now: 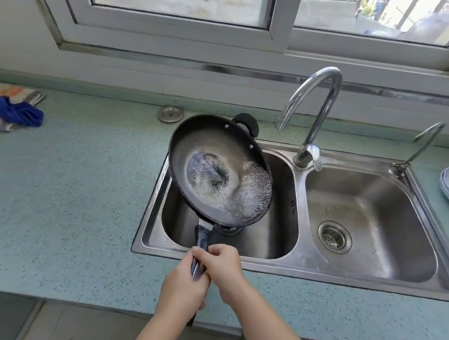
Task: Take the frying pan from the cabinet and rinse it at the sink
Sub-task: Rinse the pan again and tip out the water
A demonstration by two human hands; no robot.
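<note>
Both the left hand [183, 287] and right hand [222, 266] curl fingers round the frying pan [217, 169] handle

Left hand [183, 287], right hand [223, 266]: bare; forearms bare, unsleeved.

You had one stamped mark to read: on the sink's [346, 278] front ledge, at the foot of the divider between the two basins, small letters looked like "JIIMO", though the middle strokes were too blurred for you to be sure. A second short stamp ran sideways up the divider, too small to make out. A faint mark on the back rim right of the tap [310, 152] was no clearer.
</note>
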